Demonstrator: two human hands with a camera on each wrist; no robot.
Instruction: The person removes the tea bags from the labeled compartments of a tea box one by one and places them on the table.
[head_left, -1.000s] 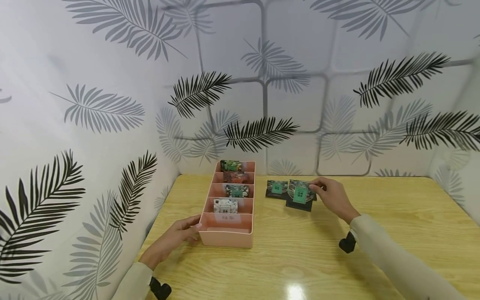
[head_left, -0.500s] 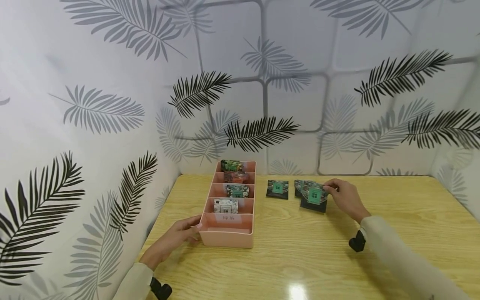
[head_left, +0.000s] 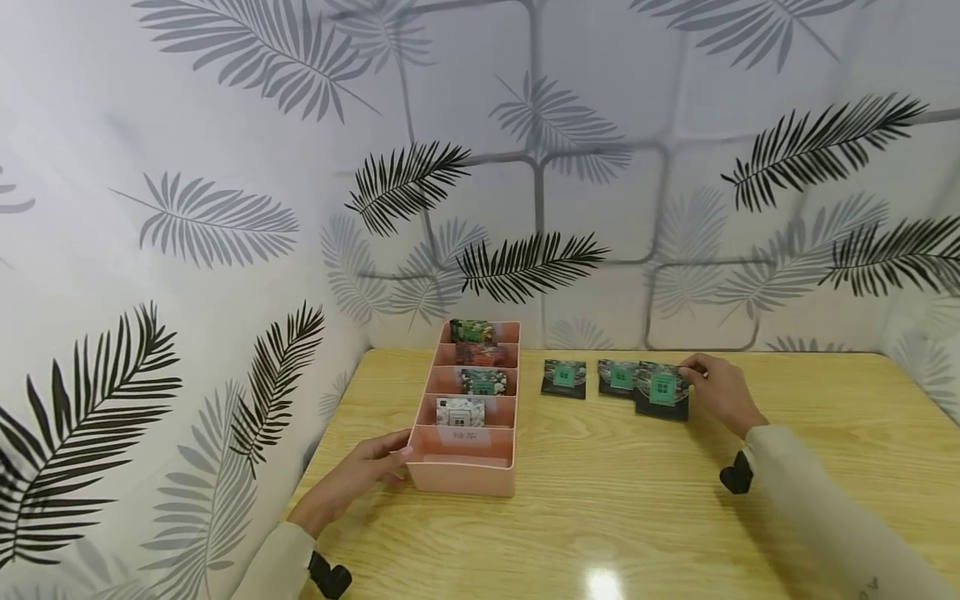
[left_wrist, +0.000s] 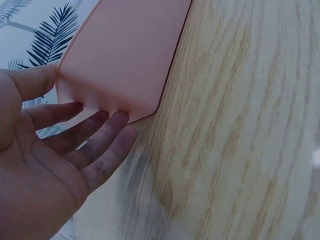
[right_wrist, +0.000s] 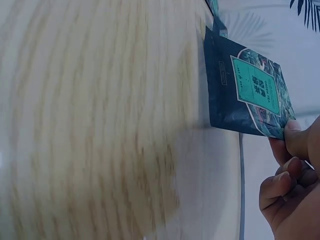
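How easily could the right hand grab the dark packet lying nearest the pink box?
Probably not easily just yet: the right hand is pinching another packet. Still, the dark packet by the pink box lies uncovered on the table.

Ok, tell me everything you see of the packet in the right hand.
The packet is flat, roughly square and dark, and looks like smooth film. A green, pale-edged label with dark lettering sits over patterned artwork; the lower band is dark with an outlined mark. The right hand pinches its upper right corner. In the head view, right of the pink box, it partly covers a similar packet; I can't tell whether they touch.
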